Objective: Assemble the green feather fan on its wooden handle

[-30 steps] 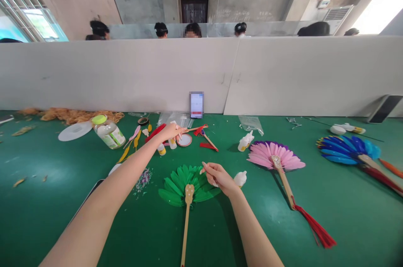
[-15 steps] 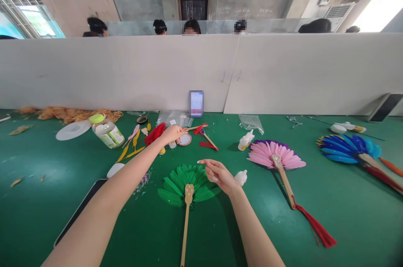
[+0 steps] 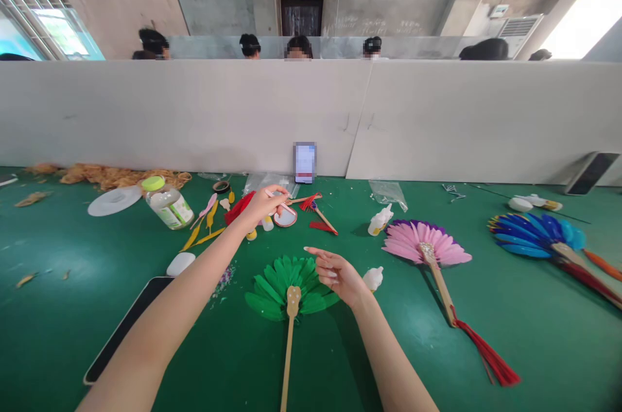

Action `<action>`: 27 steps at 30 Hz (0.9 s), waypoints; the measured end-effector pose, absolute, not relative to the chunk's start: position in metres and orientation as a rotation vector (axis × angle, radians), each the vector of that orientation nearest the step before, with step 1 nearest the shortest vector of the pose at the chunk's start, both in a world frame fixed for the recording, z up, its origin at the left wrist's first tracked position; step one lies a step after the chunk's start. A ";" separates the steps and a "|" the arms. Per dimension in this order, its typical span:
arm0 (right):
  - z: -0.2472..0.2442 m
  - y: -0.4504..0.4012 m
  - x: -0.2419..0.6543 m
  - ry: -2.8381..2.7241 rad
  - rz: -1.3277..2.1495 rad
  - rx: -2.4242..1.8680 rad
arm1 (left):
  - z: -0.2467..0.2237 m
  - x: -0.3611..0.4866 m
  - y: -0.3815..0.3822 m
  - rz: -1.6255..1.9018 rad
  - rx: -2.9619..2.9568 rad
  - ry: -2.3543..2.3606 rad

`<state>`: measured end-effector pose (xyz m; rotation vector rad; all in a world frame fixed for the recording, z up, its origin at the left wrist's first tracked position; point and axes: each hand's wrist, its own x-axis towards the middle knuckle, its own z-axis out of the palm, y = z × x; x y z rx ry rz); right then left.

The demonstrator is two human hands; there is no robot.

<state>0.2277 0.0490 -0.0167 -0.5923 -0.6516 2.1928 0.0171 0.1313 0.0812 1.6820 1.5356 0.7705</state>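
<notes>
My left hand (image 3: 262, 206) pinches a thin, pale pink pen-like stick (image 3: 278, 202), just above a small round dish (image 3: 286, 217) with a reddish rim. Below, a green feather fan (image 3: 275, 282) lies with its wooden handle towards me and small pale dots on its wooden head. Over the fan's upper right edge hovers my right hand (image 3: 343, 276), index finger stretched out to the left and the others loosely bent. I see nothing held in it. Right behind that hand stands a small white squeeze bottle (image 3: 374, 278), partly covered by it.
A pink feather fan (image 3: 405, 243) and a blue one (image 3: 522, 234) lie to the right. Another white bottle (image 3: 380, 220) stands behind. On the left are a lidded jar (image 3: 168, 205), a white plate (image 3: 114, 201) and a dark tablet (image 3: 124, 328). A phone (image 3: 305, 162) leans on the partition (image 3: 194, 114).
The stick in my left hand now shows clearly, tilted over the dish, as that hand turns slightly. My right hand's fingers have loosened a little. The view has shifted slightly.
</notes>
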 end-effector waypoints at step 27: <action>0.127 -0.016 0.187 -1.434 0.562 -0.901 | 0.154 0.042 -0.003 1.405 0.967 0.887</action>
